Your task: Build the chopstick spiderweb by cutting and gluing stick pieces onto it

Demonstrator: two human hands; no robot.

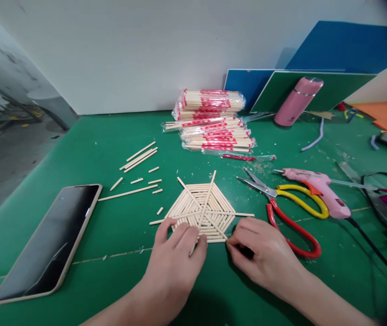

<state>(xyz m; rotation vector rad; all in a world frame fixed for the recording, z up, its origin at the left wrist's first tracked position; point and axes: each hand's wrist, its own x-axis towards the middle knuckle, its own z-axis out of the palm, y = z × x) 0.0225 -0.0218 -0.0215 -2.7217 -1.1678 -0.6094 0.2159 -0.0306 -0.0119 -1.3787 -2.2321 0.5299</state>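
A hexagonal web of wooden sticks [204, 206] lies flat on the green table [112, 136]. My left hand [175, 260] rests on the web's near left edge, fingers stretched out and pressing the sticks down. At the near right corner my right hand [264, 256] has thumb and fingers pinched together on the end of one stick of the web. Loose cut sticks [139, 158] lie scattered to the left of the web.
A phone [49, 240] lies face up at the left. Scissors [288, 213] with red and yellow handles and a pink glue gun [319, 190] lie right of the web. Wrapped chopstick bundles [214, 120] and a pink bottle [297, 102] sit behind. Coloured boards [316, 86] lean on the wall.
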